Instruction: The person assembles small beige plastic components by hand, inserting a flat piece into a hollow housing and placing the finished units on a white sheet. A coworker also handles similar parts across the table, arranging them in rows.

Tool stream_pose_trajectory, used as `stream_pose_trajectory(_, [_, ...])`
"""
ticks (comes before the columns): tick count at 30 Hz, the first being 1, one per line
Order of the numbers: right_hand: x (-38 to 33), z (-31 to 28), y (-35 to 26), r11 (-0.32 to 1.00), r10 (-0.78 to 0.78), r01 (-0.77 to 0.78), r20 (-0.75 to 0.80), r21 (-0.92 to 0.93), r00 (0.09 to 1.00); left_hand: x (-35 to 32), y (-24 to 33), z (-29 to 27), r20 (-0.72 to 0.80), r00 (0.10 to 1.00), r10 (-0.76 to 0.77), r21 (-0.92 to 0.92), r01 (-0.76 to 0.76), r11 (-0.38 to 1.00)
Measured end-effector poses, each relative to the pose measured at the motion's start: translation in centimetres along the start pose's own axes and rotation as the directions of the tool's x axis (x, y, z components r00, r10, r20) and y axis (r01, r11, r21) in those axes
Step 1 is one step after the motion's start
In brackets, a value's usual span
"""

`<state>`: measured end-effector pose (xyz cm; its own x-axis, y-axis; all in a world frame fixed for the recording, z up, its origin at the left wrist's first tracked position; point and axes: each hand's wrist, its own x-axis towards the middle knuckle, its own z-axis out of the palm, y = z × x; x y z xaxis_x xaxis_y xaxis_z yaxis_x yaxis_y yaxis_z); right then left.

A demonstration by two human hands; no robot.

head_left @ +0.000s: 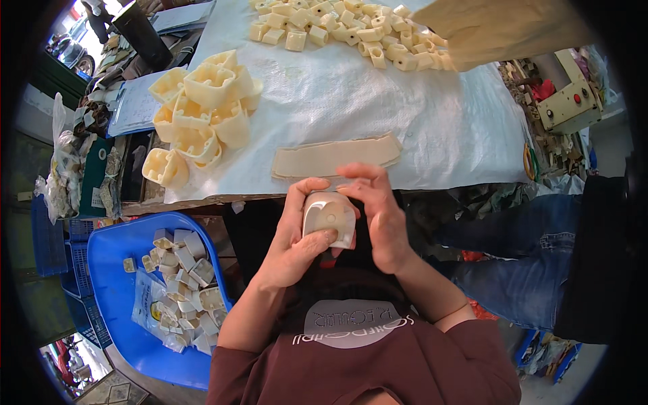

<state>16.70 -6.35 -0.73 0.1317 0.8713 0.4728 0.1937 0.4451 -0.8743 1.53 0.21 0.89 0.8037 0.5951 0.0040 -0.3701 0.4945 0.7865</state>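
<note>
My left hand (287, 253) grips a cream, hollow-looking plastic piece (330, 210) with rounded corners, its thumb pressed on the near face. The piece is held in front of my body, just off the table's near edge. Close by on its right, my right hand (383, 219) has its fingers stretched out over the top of the piece; whether the fingertips touch it I cannot tell. Just beyond both hands, a flat stack of tan strips (334, 156) lies on the white sheet (432, 128) covering the table.
Stacked cream plastic shells (212, 115) stand at the table's left. Many small cream blocks (351, 30) are spread along the far side, beside brown paper (499, 30). A blue basin (115, 283) at lower left holds plastic parts. Another person's jeans (520, 263) show at right.
</note>
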Motion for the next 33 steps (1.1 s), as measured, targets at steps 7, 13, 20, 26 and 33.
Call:
stream_pose_trajectory(7, [3.1,-1.2,0.3,0.750,0.242,-0.402,0.347,0.525,0.906,0.3,-0.7,-0.3,0.092,0.992,-0.085,0.200,0.065,0.978])
stream_pose_trajectory(13, [3.0,-2.4,0.8,0.881,0.107,-0.287,0.433,0.376,0.895,0.2,-0.9,-0.5,0.125,0.971,-0.206,0.137,0.188,0.972])
stream_pose_trajectory(20, [1.3,-0.5,0.5,0.972,0.084,-0.119,0.171,0.205,0.982,0.4,-1.5,0.5,-0.055,0.998,-0.038,0.113,0.044,0.993])
stream_pose_trajectory(26, [-0.9,0.1,1.0,0.848,0.236,-0.261,0.112,0.462,0.965,0.8,-1.1,2.4,-0.266,0.964,0.015,0.012,-0.013,1.000])
stream_pose_trajectory(33, [-1.2,1.9,1.2,0.997,-0.074,0.074,-0.053,0.005,0.996,0.4,-3.2,1.2,-0.261,0.951,0.169,0.129,-0.139,0.982])
